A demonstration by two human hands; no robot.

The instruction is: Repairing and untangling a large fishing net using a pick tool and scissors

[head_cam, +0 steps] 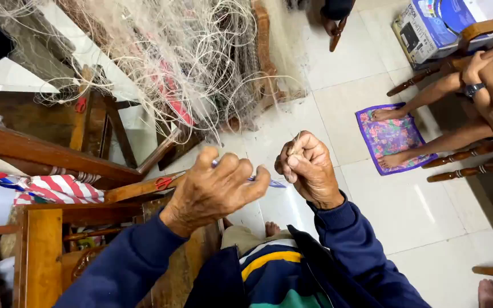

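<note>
White floor tiles (372, 188) below; left hand (215, 188) squeezes a blue needle (266, 181) mid-frame, right hand (309, 168) pinches thread from the net (189, 63) at the top; best to pull slow and tight

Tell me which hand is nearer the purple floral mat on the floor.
Right. The right hand is raised just left of the purple floral mat, with bare tile between them. The left hand sits farther left, beyond the right hand.
</note>
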